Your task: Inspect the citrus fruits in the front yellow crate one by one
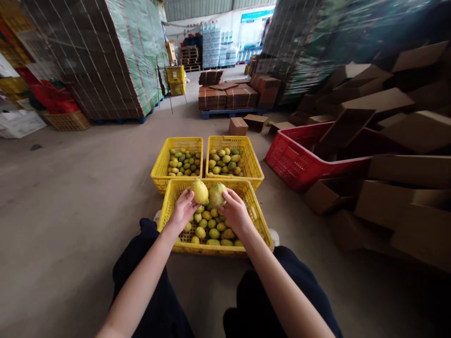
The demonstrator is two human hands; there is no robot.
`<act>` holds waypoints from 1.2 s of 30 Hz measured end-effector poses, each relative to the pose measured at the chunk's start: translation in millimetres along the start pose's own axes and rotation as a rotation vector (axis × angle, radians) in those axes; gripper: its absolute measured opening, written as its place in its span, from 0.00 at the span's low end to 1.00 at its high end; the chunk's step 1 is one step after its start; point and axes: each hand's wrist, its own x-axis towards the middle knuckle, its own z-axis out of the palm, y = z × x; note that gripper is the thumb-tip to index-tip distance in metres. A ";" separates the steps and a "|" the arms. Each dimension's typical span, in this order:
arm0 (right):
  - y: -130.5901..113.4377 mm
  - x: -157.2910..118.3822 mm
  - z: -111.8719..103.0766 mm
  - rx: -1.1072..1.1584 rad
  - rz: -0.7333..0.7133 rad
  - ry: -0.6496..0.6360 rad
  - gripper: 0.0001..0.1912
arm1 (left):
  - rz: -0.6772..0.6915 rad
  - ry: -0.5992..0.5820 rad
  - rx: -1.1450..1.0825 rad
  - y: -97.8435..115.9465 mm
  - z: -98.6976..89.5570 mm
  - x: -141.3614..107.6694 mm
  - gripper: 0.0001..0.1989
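Observation:
My left hand [185,208] is closed on a yellow lemon [199,191], held up over the near yellow crate [214,249]. Close beside it, my right hand [237,211] grips a paler, greenish lemon [217,195] with brownish marks on its skin. Whether the two fruits touch is hard to tell. Below the hands, loose yellow and green lemons [212,233] cover much of the crate's floor. Two more yellow crates stand just beyond, a left one [158,173] and a right one [254,162], each partly filled with similar fruit.
A red crate [299,162] with cardboard in it stands to the right, against a heap of open cardboard boxes [405,188]. Flattened cartons [239,97] lie on a blue pallet ahead. Tall wrapped stacks [116,61] rise on both sides. My knees flank the near crate.

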 end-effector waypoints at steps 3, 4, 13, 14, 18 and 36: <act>1.6 0.3 0.5 -0.024 -0.022 0.035 0.17 | -0.073 -0.021 -0.048 1.2 -1.1 0.4 0.12; 2.7 0.3 1.1 -0.047 -0.040 0.050 0.17 | -0.103 -0.029 -0.059 -0.1 -1.2 0.7 0.13; 20.5 3.0 1.8 -0.586 -0.326 0.199 0.22 | -0.252 0.083 -0.205 -27.3 2.0 -1.0 0.11; 21.6 3.0 2.0 -0.668 -0.387 0.212 0.21 | -0.261 0.087 -0.235 -28.0 2.2 -1.9 0.10; 21.5 -2.8 6.6 -0.937 -0.599 0.206 0.15 | -0.308 0.102 -0.320 -27.4 2.0 -5.3 0.10; 36.8 -23.6 23.2 -1.522 -0.944 -0.265 0.27 | -0.236 0.042 -0.319 -30.3 -10.7 0.6 0.26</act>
